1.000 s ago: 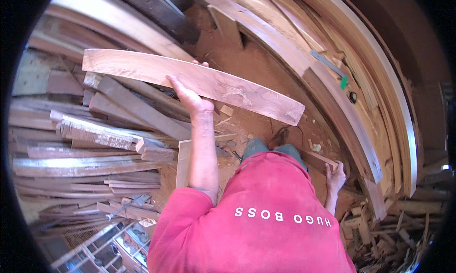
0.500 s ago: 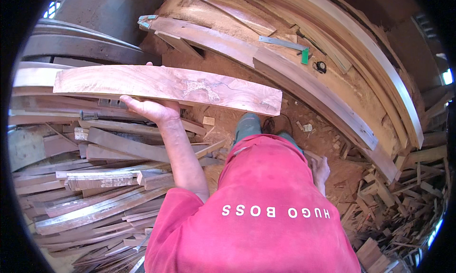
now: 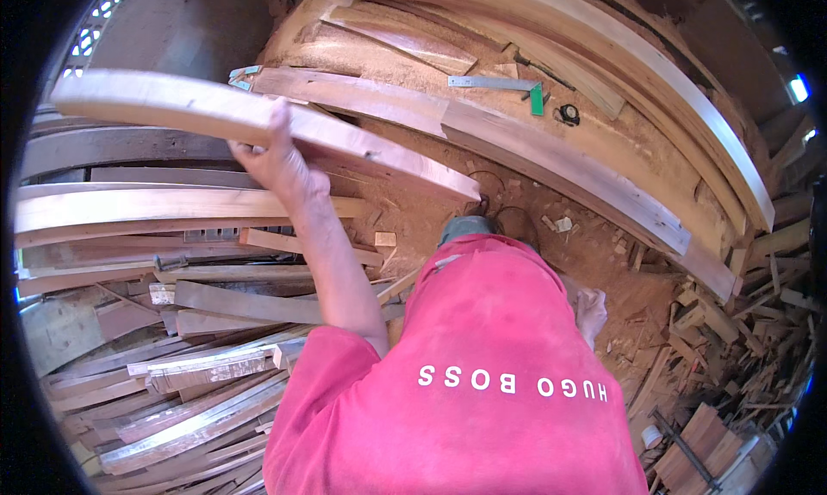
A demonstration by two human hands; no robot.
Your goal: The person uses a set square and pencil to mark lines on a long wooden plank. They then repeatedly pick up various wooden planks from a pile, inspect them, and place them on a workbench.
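My left hand [image 3: 289, 172] is shut on a thick, slightly curved wooden plank [image 3: 194, 105], gripping it near the middle of its length. The thumb rests against the upper side and the fingers go under the near edge. Held in the air, the plank slants from high at the far left down toward my feet, its right end just beyond them. Low by my right side hangs my right hand [image 3: 590, 312], its fingers curled in with nothing visible in them; the shirt hides part of that arm.
Ahead, a sawdust-covered surface [image 3: 379, 34] carries long curved boards [image 3: 560, 163], a try square with a green handle [image 3: 537, 99] and a tape measure [image 3: 568, 114]. Stacked lumber [image 3: 224, 310] fills the left side. Offcuts [image 3: 715, 323] lie heaped at the right.
My left hand has raised and tilted the plank, its left end rising and its broad face turning. The grip has shifted so the thumb now shows on the near side. My right hand stays low.
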